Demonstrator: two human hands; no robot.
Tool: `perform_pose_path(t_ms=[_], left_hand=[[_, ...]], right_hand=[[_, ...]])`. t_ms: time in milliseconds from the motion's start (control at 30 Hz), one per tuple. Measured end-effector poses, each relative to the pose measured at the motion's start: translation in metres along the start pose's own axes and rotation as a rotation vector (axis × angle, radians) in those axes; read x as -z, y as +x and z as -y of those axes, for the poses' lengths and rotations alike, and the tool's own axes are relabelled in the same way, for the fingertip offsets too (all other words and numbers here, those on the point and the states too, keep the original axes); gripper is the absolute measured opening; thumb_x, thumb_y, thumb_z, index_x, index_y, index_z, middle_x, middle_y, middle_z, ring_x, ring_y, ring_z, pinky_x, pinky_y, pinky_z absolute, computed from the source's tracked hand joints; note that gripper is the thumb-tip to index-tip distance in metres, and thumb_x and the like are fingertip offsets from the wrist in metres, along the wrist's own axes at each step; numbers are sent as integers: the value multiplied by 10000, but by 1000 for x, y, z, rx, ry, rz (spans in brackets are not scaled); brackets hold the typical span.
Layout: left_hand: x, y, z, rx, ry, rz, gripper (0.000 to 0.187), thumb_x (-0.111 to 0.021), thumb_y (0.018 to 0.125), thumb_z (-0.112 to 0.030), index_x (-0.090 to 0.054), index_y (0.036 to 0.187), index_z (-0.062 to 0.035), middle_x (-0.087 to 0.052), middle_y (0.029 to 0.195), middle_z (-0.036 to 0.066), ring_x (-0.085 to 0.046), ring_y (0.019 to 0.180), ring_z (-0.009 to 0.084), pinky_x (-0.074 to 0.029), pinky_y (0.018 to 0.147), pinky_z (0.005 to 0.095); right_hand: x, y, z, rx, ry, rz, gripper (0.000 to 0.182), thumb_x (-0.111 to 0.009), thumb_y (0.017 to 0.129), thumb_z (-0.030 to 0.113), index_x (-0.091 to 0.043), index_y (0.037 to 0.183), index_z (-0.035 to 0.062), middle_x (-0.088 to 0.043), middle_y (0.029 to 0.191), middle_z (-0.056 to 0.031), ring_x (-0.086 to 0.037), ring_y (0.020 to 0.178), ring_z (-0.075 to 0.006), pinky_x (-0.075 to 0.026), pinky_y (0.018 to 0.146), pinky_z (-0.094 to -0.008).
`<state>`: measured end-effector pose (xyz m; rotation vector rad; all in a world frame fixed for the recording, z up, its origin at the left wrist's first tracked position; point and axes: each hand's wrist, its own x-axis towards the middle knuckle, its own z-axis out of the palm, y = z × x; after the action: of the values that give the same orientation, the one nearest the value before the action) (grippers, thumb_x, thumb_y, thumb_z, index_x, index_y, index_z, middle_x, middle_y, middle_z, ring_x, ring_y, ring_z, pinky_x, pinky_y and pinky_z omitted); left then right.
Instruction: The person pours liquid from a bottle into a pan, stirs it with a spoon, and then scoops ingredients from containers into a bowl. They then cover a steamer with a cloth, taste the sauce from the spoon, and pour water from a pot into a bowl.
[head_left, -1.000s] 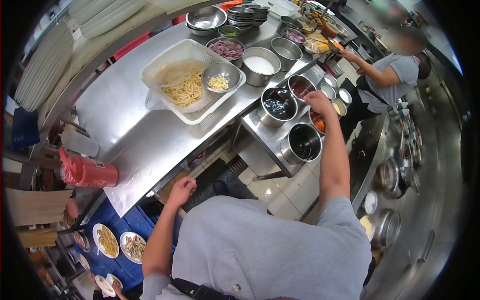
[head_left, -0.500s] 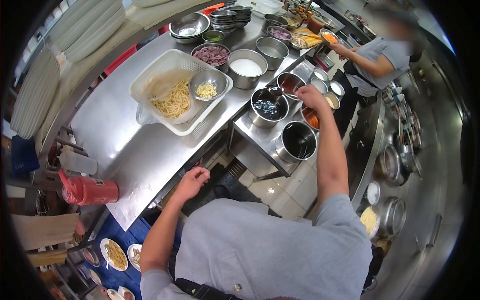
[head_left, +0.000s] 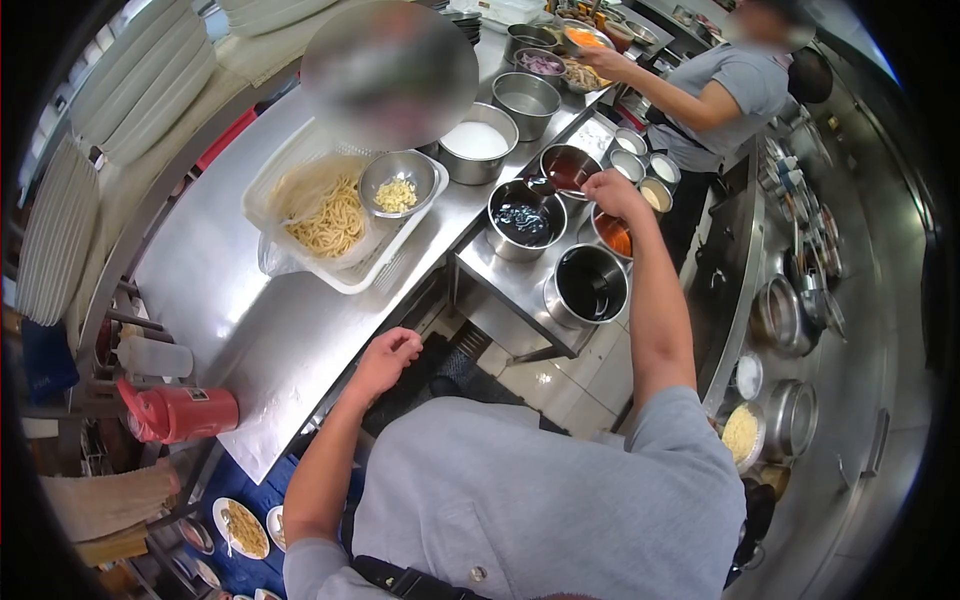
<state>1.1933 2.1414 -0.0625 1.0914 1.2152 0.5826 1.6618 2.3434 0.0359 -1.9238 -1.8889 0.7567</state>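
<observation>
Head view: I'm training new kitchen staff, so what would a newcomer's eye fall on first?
Probably the red jug, bright at the left end of the steel counter. Next, the white basket on that counter, with noodles and a steel bowl. Then the right hand, holding a ladle by the steel pots.

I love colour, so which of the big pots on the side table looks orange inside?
The steel pot partly hidden by the right hand; two other pots look near-black, the fourth pot dark red.
</observation>
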Motion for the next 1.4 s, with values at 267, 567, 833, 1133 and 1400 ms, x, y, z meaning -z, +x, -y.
perform_pose_path(t_ms=[267,567,833,1133,1400], left_hand=[[-1,14,-17,-9,21,31,253,-585,969,-252,-638,1060,-22,-650,939,42,-589,843,116,-485,763,251],[-28,61,-62,-103,-334,65,328,-510,1003,-289,-582,1141,0,-638,1044,95,-609,925,157,-513,806,295],[-62,102,-95,-100,-633,86,397,-435,1019,-324,-510,1191,26,-594,1143,184,-594,980,265,-506,891,388],[-63,83,-100,-78,-972,99,537,-338,1030,-380,-424,1302,75,-471,1375,268,-491,1251,392,-411,1059,466],[-26,14,-75,-256,-1253,18,574,-331,1020,-393,-404,1309,98,-494,1314,282,-514,1208,408,-416,1065,500]], right_hand=[[-1,4,-5,0,17,-14,133,-651,814,89,-707,882,-9,-683,776,-98,-613,722,-178,-496,714,-316],[6,2,-1,79,5,-10,143,-646,805,109,-701,885,3,-680,782,-135,-627,720,-212,-502,716,-341],[13,-14,27,71,-1,41,106,-642,848,83,-691,871,-7,-659,750,-32,-582,709,-113,-484,685,-280],[2,-58,118,279,-91,127,137,-622,847,82,-674,912,-26,-648,743,-62,-580,701,-120,-477,673,-288],[-42,-91,235,581,-214,322,193,-616,817,137,-681,938,1,-676,873,-186,-649,842,-342,-498,766,-399]])
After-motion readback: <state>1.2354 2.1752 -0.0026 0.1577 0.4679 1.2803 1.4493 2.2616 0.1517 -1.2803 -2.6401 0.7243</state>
